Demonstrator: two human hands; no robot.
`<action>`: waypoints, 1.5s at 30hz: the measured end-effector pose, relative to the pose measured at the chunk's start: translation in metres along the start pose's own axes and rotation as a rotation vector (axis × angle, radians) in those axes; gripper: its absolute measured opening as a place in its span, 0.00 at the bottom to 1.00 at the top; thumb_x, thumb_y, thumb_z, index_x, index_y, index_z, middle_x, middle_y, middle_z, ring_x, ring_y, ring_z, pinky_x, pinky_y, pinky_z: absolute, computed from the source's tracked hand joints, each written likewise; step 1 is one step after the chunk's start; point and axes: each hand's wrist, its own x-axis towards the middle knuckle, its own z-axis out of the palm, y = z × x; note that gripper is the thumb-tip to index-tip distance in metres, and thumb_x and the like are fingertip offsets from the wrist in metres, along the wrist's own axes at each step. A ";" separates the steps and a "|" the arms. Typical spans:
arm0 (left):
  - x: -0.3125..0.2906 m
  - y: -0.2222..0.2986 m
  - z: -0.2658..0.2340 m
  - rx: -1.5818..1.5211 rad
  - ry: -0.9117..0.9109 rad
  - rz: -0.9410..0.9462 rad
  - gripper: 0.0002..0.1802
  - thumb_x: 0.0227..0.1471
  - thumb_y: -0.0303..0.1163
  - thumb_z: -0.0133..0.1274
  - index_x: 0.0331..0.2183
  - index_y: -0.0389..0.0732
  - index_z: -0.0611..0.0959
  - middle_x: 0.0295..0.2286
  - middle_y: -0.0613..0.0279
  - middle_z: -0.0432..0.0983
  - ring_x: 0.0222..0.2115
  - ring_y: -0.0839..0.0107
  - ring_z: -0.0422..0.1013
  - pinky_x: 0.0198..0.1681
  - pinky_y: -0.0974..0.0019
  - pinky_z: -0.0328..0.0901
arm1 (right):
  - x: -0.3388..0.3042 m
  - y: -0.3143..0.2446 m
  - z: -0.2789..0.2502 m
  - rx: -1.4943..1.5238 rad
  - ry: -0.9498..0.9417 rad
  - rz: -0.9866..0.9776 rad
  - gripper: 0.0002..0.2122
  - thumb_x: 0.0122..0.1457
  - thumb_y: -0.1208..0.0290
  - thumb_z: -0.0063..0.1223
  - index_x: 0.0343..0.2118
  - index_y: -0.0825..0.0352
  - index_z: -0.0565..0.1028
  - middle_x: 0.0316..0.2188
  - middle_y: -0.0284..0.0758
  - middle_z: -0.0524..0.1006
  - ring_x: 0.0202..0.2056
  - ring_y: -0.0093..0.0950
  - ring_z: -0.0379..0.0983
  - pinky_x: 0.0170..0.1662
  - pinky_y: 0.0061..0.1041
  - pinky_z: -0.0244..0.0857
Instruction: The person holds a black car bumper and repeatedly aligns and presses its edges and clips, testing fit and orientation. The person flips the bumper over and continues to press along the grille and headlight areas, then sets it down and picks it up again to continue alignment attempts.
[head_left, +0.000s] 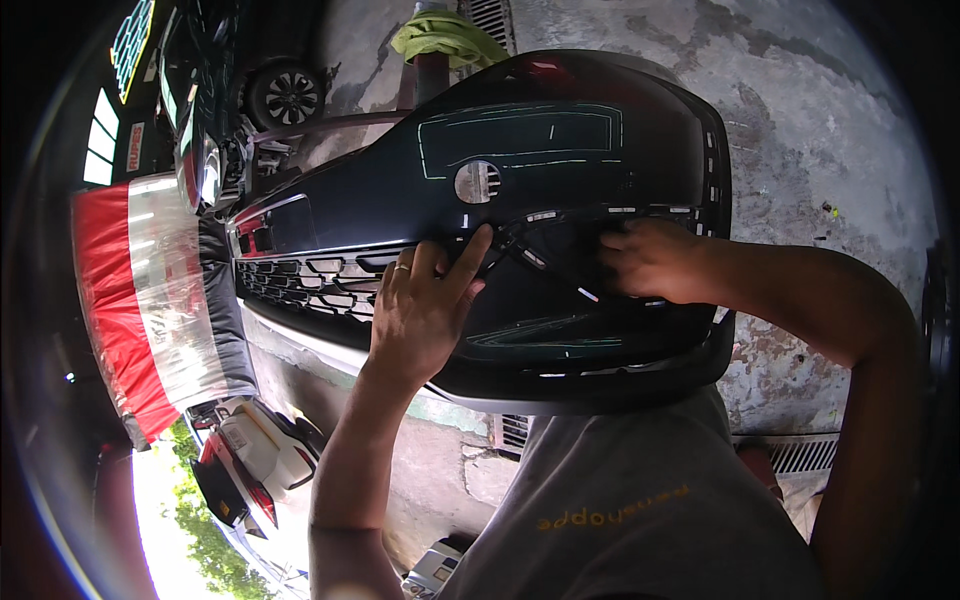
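Note:
A large glossy black car bumper [380, 175] lies in front of me, with a round hole and a honeycomb grille [310, 285] on its left part. My left hand [420, 310], with a ring on one finger, rests on the bumper by the grille's right end. Its index finger is stretched out toward a dark trim piece [535, 258] with pale clips or tabs; the other fingers are bent. At the right, my right hand [650, 260] reaches into the dark recess beside this trim. Its fingers curl inward, and their tips are lost in the shadow.
A green cloth [450, 38] hangs on a support behind the bumper. A car with its front end exposed and a wheel [285, 93] stand at the far left. Nearer are a red, white and black curtain [165, 300] and a white scooter [262, 450]. Floor drain grates [795, 453] cross the worn concrete.

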 end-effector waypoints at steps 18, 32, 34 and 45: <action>0.006 -0.011 0.005 -0.462 0.235 -0.104 0.20 0.54 0.23 0.69 0.49 0.43 0.92 0.29 0.59 0.75 0.27 0.63 0.75 0.33 0.60 0.71 | -0.001 0.001 -0.034 0.078 -0.096 -0.027 0.05 0.53 0.69 0.65 0.33 0.58 0.83 0.45 0.35 0.81 0.58 0.36 0.72 0.52 0.44 0.73; 0.016 -0.021 -0.007 -0.409 0.162 -0.207 0.18 0.52 0.38 0.74 0.46 0.46 0.93 0.30 0.60 0.78 0.28 0.60 0.79 0.32 0.56 0.73 | 0.007 0.009 -0.048 0.168 -0.091 -0.080 0.25 0.49 0.63 0.70 0.54 0.55 0.82 0.56 0.36 0.76 0.58 0.38 0.71 0.56 0.40 0.72; 0.016 -0.022 -0.006 -0.423 0.175 -0.211 0.18 0.52 0.38 0.74 0.46 0.46 0.93 0.30 0.60 0.79 0.28 0.60 0.79 0.33 0.56 0.73 | 0.009 0.009 -0.047 0.142 -0.108 -0.067 0.25 0.50 0.62 0.69 0.54 0.55 0.81 0.55 0.35 0.76 0.58 0.37 0.71 0.56 0.39 0.72; 0.019 -0.022 -0.009 -0.471 0.170 -0.240 0.18 0.52 0.38 0.74 0.45 0.44 0.93 0.32 0.60 0.80 0.30 0.61 0.80 0.34 0.57 0.74 | 0.012 0.008 -0.052 0.119 -0.164 -0.027 0.22 0.54 0.61 0.66 0.53 0.55 0.82 0.51 0.34 0.76 0.57 0.36 0.72 0.56 0.38 0.72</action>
